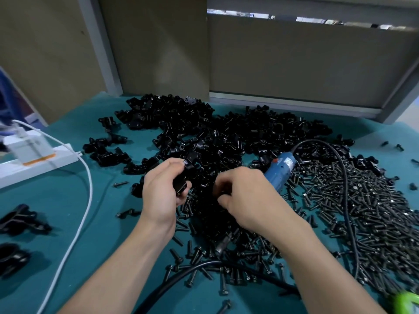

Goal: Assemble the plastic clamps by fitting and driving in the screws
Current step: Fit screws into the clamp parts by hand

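Note:
My left hand (162,188) grips a black plastic clamp piece (181,185) just above the table. Close to its right, my right hand (243,196) has its fingers curled over the heap of parts; what it pinches is hidden by the fingers and blur. A large pile of black clamp halves (204,130) covers the table's middle and back. Dark screws (362,211) lie heaped at the right and spill toward the front. A blue electric screwdriver (280,169) lies on the pile just behind my right hand, with its black cable (347,200) looping to the front.
A white power strip (40,162) with a plugged-in adapter sits at the left, and its white cable (84,214) runs to the front edge. Assembled black clamps (20,219) lie at the front left on the teal table (68,196). Brown panels stand behind. A green object (408,302) shows at the bottom right.

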### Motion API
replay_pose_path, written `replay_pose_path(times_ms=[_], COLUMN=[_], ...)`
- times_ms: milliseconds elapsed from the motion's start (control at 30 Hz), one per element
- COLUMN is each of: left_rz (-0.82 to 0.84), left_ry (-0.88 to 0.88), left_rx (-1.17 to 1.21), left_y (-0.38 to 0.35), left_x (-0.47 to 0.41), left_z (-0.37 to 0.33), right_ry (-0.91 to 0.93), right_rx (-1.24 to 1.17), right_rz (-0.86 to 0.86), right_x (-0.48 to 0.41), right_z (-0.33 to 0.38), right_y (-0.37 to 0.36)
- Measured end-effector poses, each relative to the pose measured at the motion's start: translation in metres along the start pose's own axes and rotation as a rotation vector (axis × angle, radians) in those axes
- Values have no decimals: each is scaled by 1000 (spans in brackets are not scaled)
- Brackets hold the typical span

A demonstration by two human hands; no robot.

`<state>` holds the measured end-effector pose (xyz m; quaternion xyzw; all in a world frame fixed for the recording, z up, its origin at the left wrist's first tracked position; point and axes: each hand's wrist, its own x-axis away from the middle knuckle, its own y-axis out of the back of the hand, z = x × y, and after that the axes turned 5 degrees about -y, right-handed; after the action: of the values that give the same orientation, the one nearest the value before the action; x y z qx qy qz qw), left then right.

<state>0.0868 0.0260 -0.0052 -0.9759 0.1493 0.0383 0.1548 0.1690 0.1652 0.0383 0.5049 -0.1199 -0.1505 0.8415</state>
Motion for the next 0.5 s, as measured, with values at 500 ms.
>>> replay_pose_path(times_ms=[500], left_rz=[320], left_ry=[388], left_rx=[236], left_y=[-10], left_x=[12], left_z=[1], right_ry=[203], right_rx=[-851], right_rz=[-209], right_x=[-1], right_z=[-3], right_y=[0])
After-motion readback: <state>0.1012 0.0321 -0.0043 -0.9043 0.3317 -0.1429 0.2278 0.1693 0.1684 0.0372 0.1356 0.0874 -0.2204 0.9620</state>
